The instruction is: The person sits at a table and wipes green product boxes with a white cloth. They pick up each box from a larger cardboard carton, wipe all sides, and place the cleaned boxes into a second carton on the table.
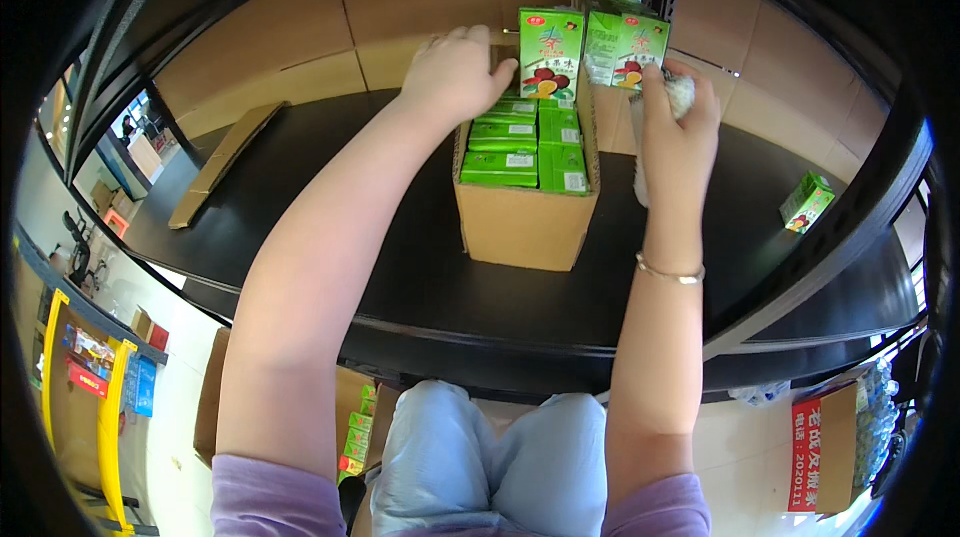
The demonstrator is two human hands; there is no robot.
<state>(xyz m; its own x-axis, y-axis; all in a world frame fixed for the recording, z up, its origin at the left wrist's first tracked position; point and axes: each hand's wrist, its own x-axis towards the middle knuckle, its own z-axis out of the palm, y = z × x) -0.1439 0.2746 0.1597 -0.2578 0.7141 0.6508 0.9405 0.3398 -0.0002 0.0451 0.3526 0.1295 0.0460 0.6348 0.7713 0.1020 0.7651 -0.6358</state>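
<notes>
On the black shelf stands an open cardboard box (525,227) packed with several green drink cartons (500,162). One green carton with fruit pictures (551,49) stands upright at its far end. My left hand (455,72) is at the box's far left edge, fingers stretched and thumb apart, with nothing seen in it. My right hand (685,122), right of the box, is closed on a crumpled whitish cloth-like piece (680,95), part of which hangs below the fingers. Just beyond its fingertips stand more green cartons (640,45); whether they touch is unclear.
A single green carton (806,202) stands on the shelf at the right. A flat cardboard strip (225,167) lies at the left. Cardboard lines the shelf's back (390,12). Metal posts (830,257) frame the sides. Below stand an open box with cartons (358,432) and bottles (878,417).
</notes>
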